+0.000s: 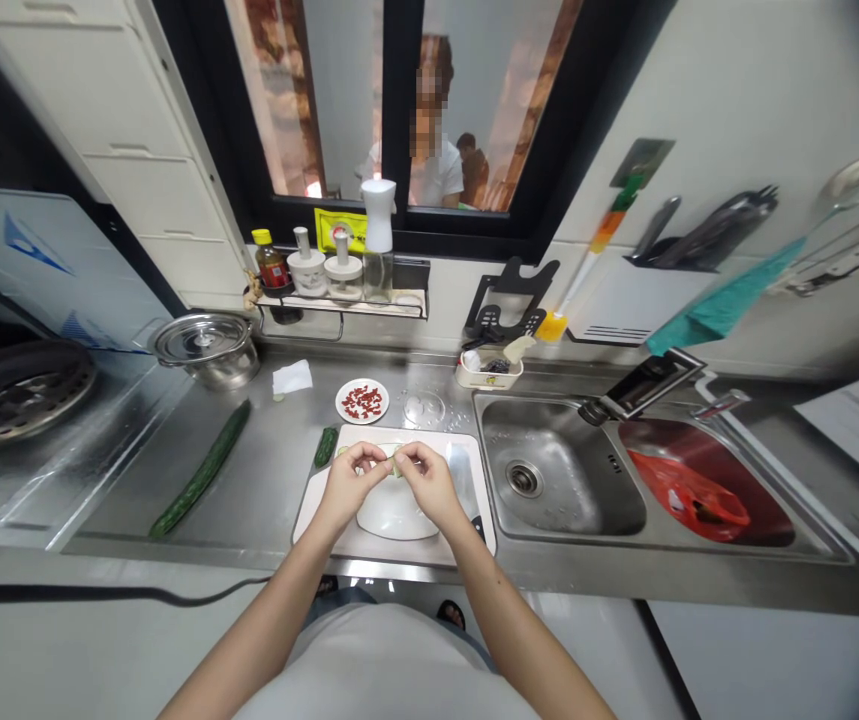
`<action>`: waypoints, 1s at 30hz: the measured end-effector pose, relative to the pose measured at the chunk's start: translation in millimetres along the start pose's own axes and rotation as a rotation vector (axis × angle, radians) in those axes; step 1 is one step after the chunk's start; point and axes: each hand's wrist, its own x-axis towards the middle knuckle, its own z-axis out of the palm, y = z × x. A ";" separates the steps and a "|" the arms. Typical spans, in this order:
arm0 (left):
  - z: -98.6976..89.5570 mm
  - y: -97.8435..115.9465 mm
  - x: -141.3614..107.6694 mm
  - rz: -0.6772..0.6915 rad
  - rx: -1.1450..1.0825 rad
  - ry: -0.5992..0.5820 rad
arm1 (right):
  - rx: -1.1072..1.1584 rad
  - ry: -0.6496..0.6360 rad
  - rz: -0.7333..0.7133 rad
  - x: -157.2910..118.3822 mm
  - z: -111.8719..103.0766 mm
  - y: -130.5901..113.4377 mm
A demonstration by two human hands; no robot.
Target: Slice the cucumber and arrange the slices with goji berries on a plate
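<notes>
Item: small, thin pale-green piece [397,466], which I see above a glossy white dish [397,522]. My left hand [354,480]: thumb and fingers curled, tips pinched on the piece. My right hand [429,482]: likewise pinched on its other side. Beneath the dish: pale rectangular cutting board [315,503]. Farther left: long dark-green cucumber [200,475].

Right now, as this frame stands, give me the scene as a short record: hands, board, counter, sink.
Left hand: fingertips pinching a small pale-green piece
Right hand: fingertips at the same piece
Below hands: white dish on a cutting board
Board, right side: knife
Counter, left: long cucumber
Counter, beyond board: plate of red bits
Sink, right basin: red plastic bag
</notes>
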 end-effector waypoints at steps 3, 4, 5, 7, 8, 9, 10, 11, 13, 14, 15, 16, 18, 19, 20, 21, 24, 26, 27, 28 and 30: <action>1.9 0.2 -3.7 -0.051 -0.043 0.082 | 0.001 0.027 0.008 1.4 -1.0 -0.2; 2.6 -0.9 -5.0 -0.110 -0.088 0.082 | -0.001 0.032 0.008 1.8 -1.5 -1.0; 3.1 -2.6 -6.2 -0.191 -0.150 0.058 | -0.005 0.033 0.008 2.2 -2.1 -2.0; 4.0 -7.2 -7.4 -0.386 -0.307 -0.055 | -0.015 0.028 0.006 2.4 -3.2 -4.0; 4.2 -9.5 -7.2 -0.475 -0.390 -0.124 | -0.020 0.023 0.004 2.3 -3.7 -4.7; 4.5 -11.5 -6.6 -0.545 -0.464 -0.186 | -0.024 0.018 0.001 2.1 -4.2 -5.1; 4.8 -12.8 -5.5 -0.591 -0.521 -0.235 | -0.028 0.012 -0.002 1.8 -4.7 -5.2; 5.1 -13.4 -4.2 -0.613 -0.559 -0.262 | -0.032 0.004 -0.007 1.5 -5.2 -5.2; 6.1 -12.1 -1.7 -0.599 -0.591 -0.259 | -0.039 -0.010 -0.019 0.7 -6.4 -5.3; 6.7 -10.2 -0.9 -0.573 -0.592 -0.235 | -0.043 -0.014 -0.024 0.2 -7.0 -5.7; 7.4 -7.8 -0.4 -0.542 -0.585 -0.204 | -0.046 -0.018 -0.028 -0.2 -7.7 -6.5; 8.1 -5.0 -0.4 -0.509 -0.571 -0.170 | -0.049 -0.020 -0.031 -0.8 -8.4 -7.5; 9.2 1.0 -1.0 -0.448 -0.514 -0.115 | -0.054 -0.027 -0.035 -1.9 -9.8 -10.1; 9.6 3.9 -1.5 -0.422 -0.476 -0.097 | -0.059 -0.030 -0.038 -2.6 -10.3 -11.1; 9.9 6.6 -1.9 -0.397 -0.437 -0.084 | -0.065 -0.032 -0.041 -3.2 -10.8 -11.8; 10.0 8.9 -2.2 -0.373 -0.402 -0.075 | -0.073 -0.033 -0.044 -3.9 -11.2 -12.1; 9.1 13.9 -2.5 -0.298 -0.327 -0.056 | -0.085 -0.038 -0.043 -5.4 -11.8 -10.1; 7.7 15.6 -2.6 -0.244 -0.290 -0.045 | -0.071 -0.051 -0.042 -6.0 -11.9 -7.9; 6.9 16.0 -2.7 -0.220 -0.278 -0.044 | -0.062 -0.057 -0.044 -6.2 -11.9 -7.1; 6.2 16.3 -2.9 -0.199 -0.270 -0.045 | -0.054 -0.061 -0.045 -6.3 -11.8 -6.6; 4.9 16.5 -3.4 -0.161 -0.264 -0.053 | -0.044 -0.066 -0.046 -6.5 -11.6 -6.7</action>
